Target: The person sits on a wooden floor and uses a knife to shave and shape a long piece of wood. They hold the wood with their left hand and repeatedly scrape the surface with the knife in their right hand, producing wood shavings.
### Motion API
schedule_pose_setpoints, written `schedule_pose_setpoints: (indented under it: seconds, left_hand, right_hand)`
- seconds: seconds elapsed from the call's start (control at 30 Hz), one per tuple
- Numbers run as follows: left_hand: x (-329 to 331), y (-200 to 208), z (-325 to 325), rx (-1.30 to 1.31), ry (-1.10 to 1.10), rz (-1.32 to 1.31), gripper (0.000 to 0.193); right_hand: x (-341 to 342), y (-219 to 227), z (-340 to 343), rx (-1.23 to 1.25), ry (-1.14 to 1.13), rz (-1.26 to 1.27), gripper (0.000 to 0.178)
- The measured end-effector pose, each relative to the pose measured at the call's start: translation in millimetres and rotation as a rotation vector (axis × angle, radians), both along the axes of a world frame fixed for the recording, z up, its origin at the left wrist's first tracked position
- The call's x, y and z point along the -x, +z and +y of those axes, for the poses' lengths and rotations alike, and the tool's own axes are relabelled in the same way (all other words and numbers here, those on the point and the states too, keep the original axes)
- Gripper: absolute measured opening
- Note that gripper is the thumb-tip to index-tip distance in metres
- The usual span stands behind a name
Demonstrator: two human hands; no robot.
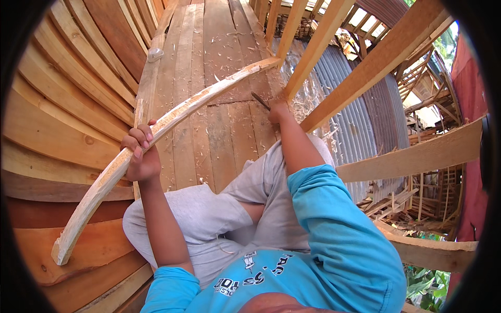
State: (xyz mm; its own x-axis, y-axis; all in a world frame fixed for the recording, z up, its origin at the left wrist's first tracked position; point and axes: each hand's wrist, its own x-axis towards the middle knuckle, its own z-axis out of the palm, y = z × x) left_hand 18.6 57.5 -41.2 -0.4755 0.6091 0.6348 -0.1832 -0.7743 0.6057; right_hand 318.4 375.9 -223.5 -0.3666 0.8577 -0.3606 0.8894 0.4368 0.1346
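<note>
Head view: L side is taken up by a wall of upright wooden planks (73, 125), close by the L hand. Floor is laid w/ wooden boards (222, 130), strewn w/ pale shavings (224, 68), esp. toward the top & by the R edge. A small clear plastic item (155, 55) is seen on the boards near the wall, upper L; exact type can't be made out. R side is bounded by a slatted wooden railing (378, 65); the R hand is hemmed in by its slats, contact can't be confirmed. Beyond it, corrugated metal sheets (339, 88), scrap timber (438, 201), a red sheet (472, 203) & some green leaves (425, 281) are seen. Lap in grey trousers (209, 208), legs folded, is placed below the work.

Peeled wooden pole (195, 101) is held slantwise, lower L to upper center, L of & above the lap. It's gripped by the L hand (142, 151), fingers wrapped around it, a bit nearer its lower end. Upper end is placed at the railing's foot; touching or just short, can't tell. R hand (279, 112) is closed, w/ a narrow dark blade (259, 99) projecting from it; handle is hidden. Blade is kept apart from the pole, below its upper end.
</note>
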Motion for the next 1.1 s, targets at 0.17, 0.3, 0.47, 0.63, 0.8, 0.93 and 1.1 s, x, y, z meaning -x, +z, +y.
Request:
schedule_pose_setpoints:
  seconds: [0.17,0.3,0.47,0.63,0.8,0.93,1.1]
  left_hand:
    - [4.3,0.6,-10.0,0.033,0.037,0.007,0.020]
    - [-3.2,3.2,1.1,0.004,-0.003,0.006,0.020]
    - [2.8,-1.9,-5.5,0.012,0.028,0.010,0.019]
    - [5.2,0.1,-9.2,0.030,-0.015,0.040,0.021]
    - [3.6,3.1,-7.2,0.026,-0.019,0.041,0.021]
    - [3.6,1.9,-6.3,0.019,-0.025,0.038,0.021]
    - [0.8,3.2,-1.6,0.005,0.008,0.003,0.021]
  right_hand:
    - [23.6,19.7,-10.1,-0.163,-0.791,0.477,0.040]
    - [-14.2,1.1,16.0,-0.197,-0.317,0.282,0.029]
    - [8.5,32.8,-27.2,0.696,-0.031,0.341,0.024]
    - [48.1,55.2,-64.4,0.778,0.043,-0.121,0.029]
    - [41.2,37.7,-76.5,0.526,0.105,-0.157,0.045]
    - [42.3,17.5,-75.0,0.446,0.212,-0.176,0.045]
    - [40.1,22.9,-59.4,0.522,0.195,-0.031,0.039]
